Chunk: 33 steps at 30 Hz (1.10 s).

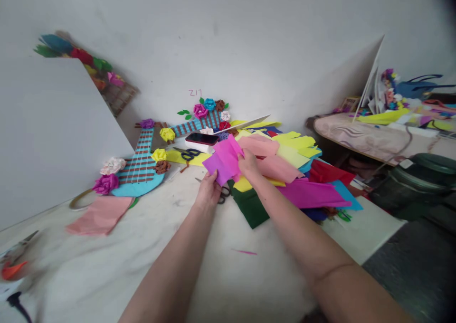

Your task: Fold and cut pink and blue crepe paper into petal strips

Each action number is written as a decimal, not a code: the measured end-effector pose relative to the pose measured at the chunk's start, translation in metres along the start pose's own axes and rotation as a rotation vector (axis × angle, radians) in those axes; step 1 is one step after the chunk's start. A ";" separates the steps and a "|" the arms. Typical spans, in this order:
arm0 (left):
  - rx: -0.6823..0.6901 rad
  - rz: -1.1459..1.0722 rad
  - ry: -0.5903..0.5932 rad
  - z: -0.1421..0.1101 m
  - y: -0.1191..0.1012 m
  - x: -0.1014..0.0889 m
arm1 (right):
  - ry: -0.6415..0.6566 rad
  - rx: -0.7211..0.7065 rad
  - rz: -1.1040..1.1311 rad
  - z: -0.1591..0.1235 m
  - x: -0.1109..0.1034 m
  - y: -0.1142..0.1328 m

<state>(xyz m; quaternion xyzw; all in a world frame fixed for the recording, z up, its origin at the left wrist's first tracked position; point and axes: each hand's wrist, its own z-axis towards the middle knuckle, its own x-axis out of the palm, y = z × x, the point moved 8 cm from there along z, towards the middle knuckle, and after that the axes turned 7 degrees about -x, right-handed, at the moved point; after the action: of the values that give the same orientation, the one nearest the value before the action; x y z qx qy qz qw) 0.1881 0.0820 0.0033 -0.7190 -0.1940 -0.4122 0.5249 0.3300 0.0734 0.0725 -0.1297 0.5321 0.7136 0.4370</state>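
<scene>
My left hand [209,190] pinches the lower edge of a purple crepe paper piece [217,170] between thumb and fingers. Bright pink crepe paper [228,154] overlaps it, and my right hand [248,165] grips that at its right side. Partly hidden behind my left hand, black-handled scissors [224,194] lie on the table. Under and beside my right hand spreads a pile of coloured paper, with peach sheets [258,146], a dark green sheet [252,206] and a magenta sheet [313,194].
Blue guitar-shaped cutouts with paper flowers [138,171] stand at the left. A phone [202,138] rests on a white box near more scissors [190,154]. A peach sheet [103,213] and pliers [21,247] lie left. A dark green bin [420,185] stands right of the table.
</scene>
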 end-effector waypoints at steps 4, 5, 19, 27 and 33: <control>0.006 -0.023 -0.007 0.001 -0.002 -0.004 | -0.085 0.123 0.066 -0.002 -0.015 -0.016; 0.000 -0.022 -0.005 0.001 -0.001 -0.004 | -0.076 0.130 0.085 -0.003 -0.014 -0.017; -0.039 0.118 0.163 -0.003 0.006 0.015 | 0.054 0.034 0.183 -0.018 0.008 0.008; -0.064 0.257 0.144 -0.005 0.006 0.015 | -0.183 0.217 0.186 -0.007 -0.051 -0.036; -0.013 0.706 0.201 -0.016 0.020 0.034 | -0.166 0.230 -0.086 0.001 -0.082 -0.054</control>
<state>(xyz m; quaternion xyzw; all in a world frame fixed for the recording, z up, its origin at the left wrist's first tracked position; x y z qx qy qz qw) 0.2160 0.0541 0.0202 -0.7007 0.1213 -0.2756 0.6468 0.4197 0.0371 0.0911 -0.0419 0.5663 0.6369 0.5215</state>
